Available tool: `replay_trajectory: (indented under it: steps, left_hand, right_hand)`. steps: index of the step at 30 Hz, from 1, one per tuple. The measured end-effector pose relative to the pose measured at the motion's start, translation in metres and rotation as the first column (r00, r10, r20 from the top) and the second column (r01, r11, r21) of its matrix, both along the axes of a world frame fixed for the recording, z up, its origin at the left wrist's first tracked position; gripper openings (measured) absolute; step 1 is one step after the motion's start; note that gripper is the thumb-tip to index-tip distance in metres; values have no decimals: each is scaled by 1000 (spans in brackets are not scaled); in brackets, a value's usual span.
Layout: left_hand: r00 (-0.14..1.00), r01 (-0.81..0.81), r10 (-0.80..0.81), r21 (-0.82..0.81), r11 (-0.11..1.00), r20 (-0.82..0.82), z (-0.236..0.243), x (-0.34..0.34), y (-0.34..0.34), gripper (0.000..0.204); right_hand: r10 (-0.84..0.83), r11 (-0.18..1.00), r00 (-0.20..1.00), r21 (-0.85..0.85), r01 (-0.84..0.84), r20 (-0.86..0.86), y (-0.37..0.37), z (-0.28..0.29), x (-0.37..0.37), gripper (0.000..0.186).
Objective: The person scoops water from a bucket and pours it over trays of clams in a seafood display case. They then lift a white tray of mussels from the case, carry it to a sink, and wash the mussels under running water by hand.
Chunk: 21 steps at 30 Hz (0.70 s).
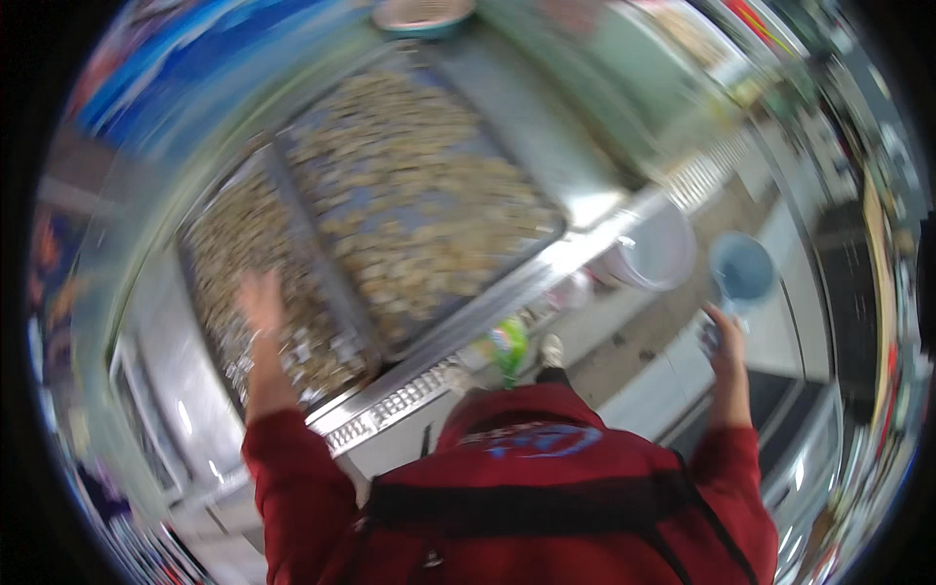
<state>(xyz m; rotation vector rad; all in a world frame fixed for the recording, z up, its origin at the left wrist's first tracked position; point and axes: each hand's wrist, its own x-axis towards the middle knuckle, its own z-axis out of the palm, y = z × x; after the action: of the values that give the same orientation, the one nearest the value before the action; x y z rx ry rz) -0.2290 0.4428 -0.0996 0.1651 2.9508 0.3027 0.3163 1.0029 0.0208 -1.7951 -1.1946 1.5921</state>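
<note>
My left hand (259, 304) is over the narrow left tray (280, 185), which is filled with small brownish shellfish that look like clams (234, 229). Its fingers look stretched out, though blurred, and I see nothing in them; whether they touch the shells I cannot tell. Out to the right, my right hand (725, 343) is closed round the handle of a blue-grey plastic dipper (745, 268), whose round bowl points away from me. Beside the narrow tray lies a wider metal tray (558, 229) with paler shellfish (419, 195) spread over a bluish bottom.
A white bucket (658, 249) stands on the floor beyond the metal counter edge (487, 297). Near my shoe (552, 351) is a green bottle or packet (509, 349). A pale basin (424, 14) sits at the far end. Shelves (877, 263) line the right side.
</note>
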Motion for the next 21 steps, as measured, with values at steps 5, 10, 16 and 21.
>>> replay_trajectory:
  steps: [5,10,16,21]
  left_hand:
    - [968,-165,218,342,925,-121,13,129,93,69]
    - [931,-328,287,-169,930,-227,29,232,200,65]
    - [900,-413,393,-78,907,-188,22,273,300,59]
    - [917,-335,324,-9,942,-234,3,281,311,53]
  right_hand:
    - [80,984,996,-159,-85,-39,206,-184,-20,30]
    - [320,916,943,-284,-282,94,312,-356,-46,75]
    - [646,592,278,-236,-771,711,420,-535,-13,40]
    - [727,653,407,-373,-659,553,472,-629,0,29]
